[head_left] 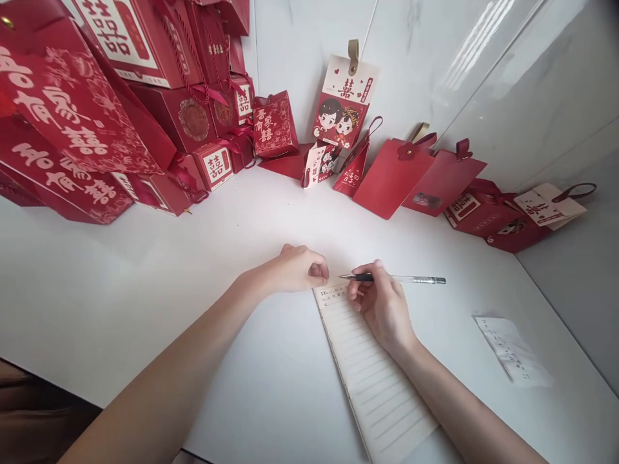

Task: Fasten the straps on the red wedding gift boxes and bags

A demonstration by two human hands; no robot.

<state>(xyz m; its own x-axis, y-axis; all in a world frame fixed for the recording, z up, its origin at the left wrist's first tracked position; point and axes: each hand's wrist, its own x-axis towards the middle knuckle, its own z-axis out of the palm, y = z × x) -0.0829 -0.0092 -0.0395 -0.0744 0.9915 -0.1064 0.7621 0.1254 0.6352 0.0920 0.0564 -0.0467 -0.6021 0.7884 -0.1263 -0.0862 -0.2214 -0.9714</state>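
A lined notepad (382, 380) lies tilted on the white table, with several rows of handwriting at its top and ruled lines below. My left hand (302, 265) is at the page's upper left corner, thumb and fingers curled together; whether they pinch the paper edge cannot be made out. In my right hand (384, 306) is a gel pen (418, 280) with a clear barrel and dark grip, its tip pointing left. That hand lies over the upper right of the page and covers part of the writing. The pen tip appears just above the sheet's top edge.
Red gift boxes and bags (87, 109) are stacked at the back left. Smaller red packages (273, 125) and a card-topped bag (343, 103) line the wall, with flat red bags (394, 174) and boxes (478, 212) farther right. A crumpled white packet (510, 351) lies at right.
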